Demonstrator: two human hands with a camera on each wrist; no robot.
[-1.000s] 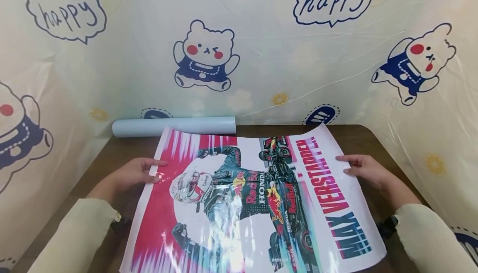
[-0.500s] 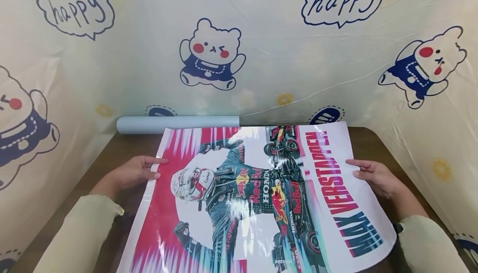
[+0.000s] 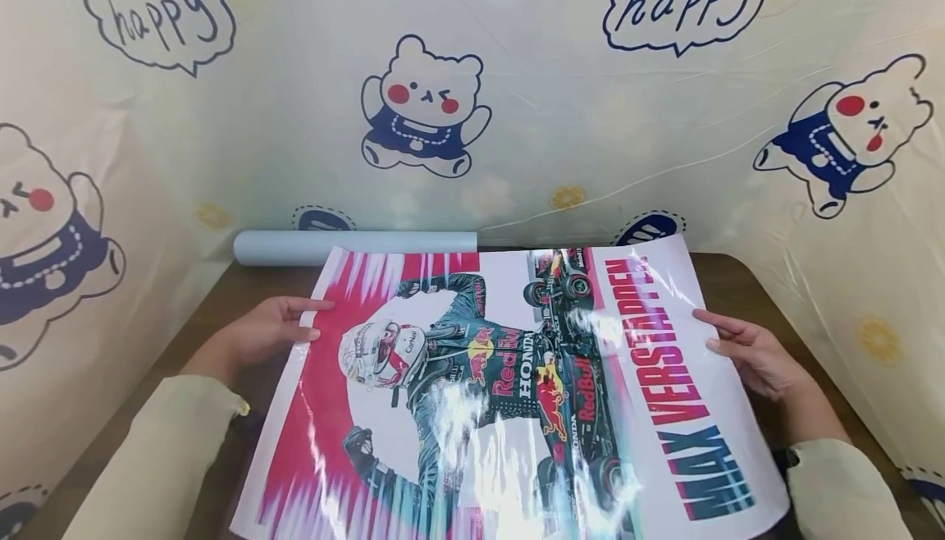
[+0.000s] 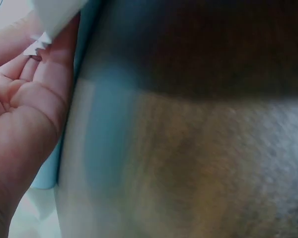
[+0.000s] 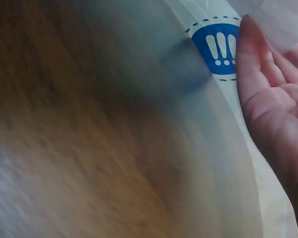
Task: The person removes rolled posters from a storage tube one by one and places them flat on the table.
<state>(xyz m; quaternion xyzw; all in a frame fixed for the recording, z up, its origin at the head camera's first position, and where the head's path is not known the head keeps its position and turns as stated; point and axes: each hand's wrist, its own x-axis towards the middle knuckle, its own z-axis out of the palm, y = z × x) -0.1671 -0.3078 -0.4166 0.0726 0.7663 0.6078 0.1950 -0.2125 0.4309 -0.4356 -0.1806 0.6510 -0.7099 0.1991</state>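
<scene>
A large glossy poster (image 3: 505, 458) lies sideways between my hands in the head view. It shows a helmeted racing driver, a race car and the words MAX VERSTAPPEN. My left hand (image 3: 258, 333) pinches its left border, thumb and fingers on either side of the sheet. At the opposite border, my right hand (image 3: 764, 359) pinches the white margin near the lettering. A white corner of the sheet (image 4: 54, 15) shows between the thumb and fingers in the left wrist view. In the right wrist view the hand (image 5: 278, 104) reaches up beneath the pale sheet.
A pale blue roll or tube (image 3: 354, 248) lies along the far edge of the brown table (image 3: 727, 277), behind the poster. Around the table hangs a light curtain (image 3: 531, 130) printed with cartoon bears and the word happy.
My right hand has moved a little outward, and the poster's sagging far edge has become straighter. Both hands keep their pinch on the borders. The head view has shifted slightly.
</scene>
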